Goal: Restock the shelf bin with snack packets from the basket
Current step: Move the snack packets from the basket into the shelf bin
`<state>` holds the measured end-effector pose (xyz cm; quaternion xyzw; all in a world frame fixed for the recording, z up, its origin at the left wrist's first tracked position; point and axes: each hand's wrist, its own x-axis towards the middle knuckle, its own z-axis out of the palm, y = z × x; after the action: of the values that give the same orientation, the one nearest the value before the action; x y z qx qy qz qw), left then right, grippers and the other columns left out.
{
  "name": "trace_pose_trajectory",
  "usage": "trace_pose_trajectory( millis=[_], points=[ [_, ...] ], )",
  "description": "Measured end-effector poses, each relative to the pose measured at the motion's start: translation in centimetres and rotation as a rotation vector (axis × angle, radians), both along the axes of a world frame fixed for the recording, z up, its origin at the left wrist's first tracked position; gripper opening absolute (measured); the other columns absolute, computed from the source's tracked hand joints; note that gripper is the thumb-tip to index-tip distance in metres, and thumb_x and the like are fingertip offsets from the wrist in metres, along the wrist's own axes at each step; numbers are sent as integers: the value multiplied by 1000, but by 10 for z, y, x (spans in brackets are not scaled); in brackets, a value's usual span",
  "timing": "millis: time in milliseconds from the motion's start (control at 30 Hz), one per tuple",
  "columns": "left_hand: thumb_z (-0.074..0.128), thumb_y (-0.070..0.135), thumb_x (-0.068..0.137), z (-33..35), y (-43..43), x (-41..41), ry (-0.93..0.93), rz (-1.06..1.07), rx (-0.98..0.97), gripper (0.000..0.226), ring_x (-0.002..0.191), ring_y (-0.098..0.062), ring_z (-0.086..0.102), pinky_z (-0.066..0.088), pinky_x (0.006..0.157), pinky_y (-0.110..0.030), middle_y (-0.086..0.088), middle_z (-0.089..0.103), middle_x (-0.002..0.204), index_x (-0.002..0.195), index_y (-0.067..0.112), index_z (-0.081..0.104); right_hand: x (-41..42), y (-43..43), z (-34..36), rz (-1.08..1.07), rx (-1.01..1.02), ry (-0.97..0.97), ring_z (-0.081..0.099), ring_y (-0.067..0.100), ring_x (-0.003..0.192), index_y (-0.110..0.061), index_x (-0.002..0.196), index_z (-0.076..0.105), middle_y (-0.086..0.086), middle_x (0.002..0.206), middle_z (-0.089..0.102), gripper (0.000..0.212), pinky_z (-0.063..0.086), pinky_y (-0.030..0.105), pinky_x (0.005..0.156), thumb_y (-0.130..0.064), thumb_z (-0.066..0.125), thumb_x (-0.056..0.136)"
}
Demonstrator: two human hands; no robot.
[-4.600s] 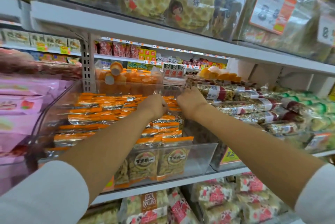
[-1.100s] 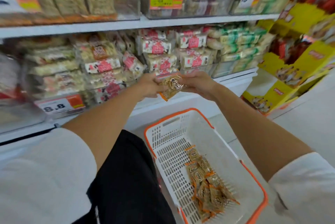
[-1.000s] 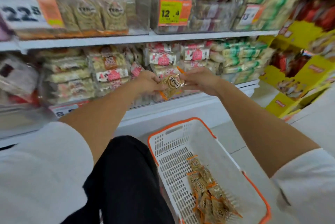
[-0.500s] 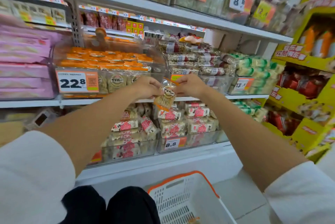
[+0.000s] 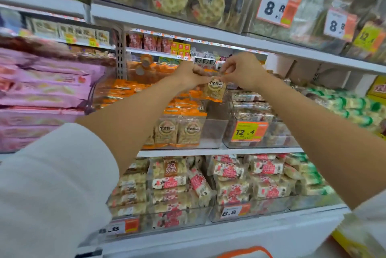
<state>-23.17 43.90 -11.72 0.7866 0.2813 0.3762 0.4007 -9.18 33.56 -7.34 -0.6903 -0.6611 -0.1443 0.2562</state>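
Note:
My left hand (image 5: 189, 76) and my right hand (image 5: 243, 69) pinch the top edge of one orange-trimmed snack packet (image 5: 215, 89) between them. The packet hangs upright over the clear shelf bin (image 5: 215, 132) on the middle shelf. That bin holds several matching packets (image 5: 177, 130), standing in rows with orange tops; its right front corner shows bare plastic. Only a sliver of the basket's orange rim (image 5: 244, 252) shows at the bottom edge.
A bin with a 12.4 price tag (image 5: 248, 131) stands right of the target bin. Pink packets (image 5: 41, 90) fill the left. The upper shelf edge (image 5: 188, 28) runs just above my hands. Below sit bins of red-and-white packets (image 5: 208, 182).
My hands have lifted the packet from above the basket up to the middle shelf bin. The view tilted upward, and the basket dropped almost out of sight.

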Motion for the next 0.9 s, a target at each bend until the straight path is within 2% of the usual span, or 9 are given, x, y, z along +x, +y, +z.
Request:
trace_pose_trajectory(
  millis=[100, 200, 300, 367, 433, 500, 600, 733, 900],
  points=[
    [74, 5, 83, -5, 29, 16, 75, 10, 11, 40, 72, -22, 65, 55, 57, -28, -16, 61, 123, 121, -2, 63, 6, 34, -3, -42, -93, -169, 59, 16, 83, -5, 91, 73, 3, 85, 63, 16, 48, 31, 76, -17, 77, 82],
    [77, 11, 81, -16, 56, 25, 252, 53, 174, 22, 85, -18, 57, 50, 72, -31, -9, 64, 98, 99, 0, 70, 12, 66, -19, -125, -172, -259, 63, 23, 93, -17, 84, 69, 3, 96, 69, 10, 51, 33, 79, -24, 75, 83],
    [80, 16, 78, -26, 74, 26, 330, 90, 269, 17, 81, -17, 53, 38, 68, -26, -7, 64, 82, 87, 3, 75, 8, 85, -35, -181, -192, -408, 62, 29, 96, -22, 84, 60, 8, 101, 66, 10, 51, 35, 77, -25, 68, 88],
    [82, 18, 76, -34, 84, 29, 359, 124, 294, 19, 78, -19, 56, 38, 67, -27, -7, 66, 81, 88, 5, 77, 6, 98, -45, -209, -204, -487, 61, 32, 103, -19, 94, 62, 10, 106, 65, 3, 49, 37, 83, -20, 62, 91],
    [83, 23, 75, -44, 92, 32, 413, 155, 311, 21, 74, -18, 56, 38, 65, -28, -5, 66, 80, 87, 6, 77, 4, 110, -55, -225, -256, -549, 60, 31, 107, -15, 106, 63, 10, 110, 64, 14, 45, 35, 84, -16, 58, 93],
    [82, 29, 75, -54, 98, 35, 492, 166, 327, 22, 74, -21, 59, 45, 66, -33, -7, 69, 81, 82, 9, 76, 6, 120, -66, -222, -309, -603, 61, 30, 106, -14, 103, 63, 10, 109, 65, 13, 44, 35, 81, -17, 59, 92],
    [78, 32, 79, -62, 102, 38, 539, 137, 343, 20, 81, -24, 64, 53, 75, -36, -5, 71, 85, 86, 13, 78, 9, 129, -77, -232, -337, -667, 61, 29, 103, -16, 98, 64, 10, 108, 66, 9, 43, 37, 88, -21, 62, 91],
    [74, 22, 82, -63, 105, 33, 426, 103, 294, 13, 88, -21, 66, 53, 81, -33, -3, 74, 93, 92, 14, 79, 13, 132, -85, -247, -354, -741, 60, 28, 104, -15, 99, 64, 9, 106, 67, 10, 39, 38, 94, -21, 60, 92],
    [67, 22, 88, -65, 101, 34, 508, 126, 336, 14, 90, -24, 66, 55, 83, -37, -5, 74, 101, 96, 18, 78, 11, 130, -88, -274, -378, -821, 56, 26, 111, -14, 103, 66, 8, 112, 65, 14, 35, 37, 100, -17, 58, 92]
  ],
)
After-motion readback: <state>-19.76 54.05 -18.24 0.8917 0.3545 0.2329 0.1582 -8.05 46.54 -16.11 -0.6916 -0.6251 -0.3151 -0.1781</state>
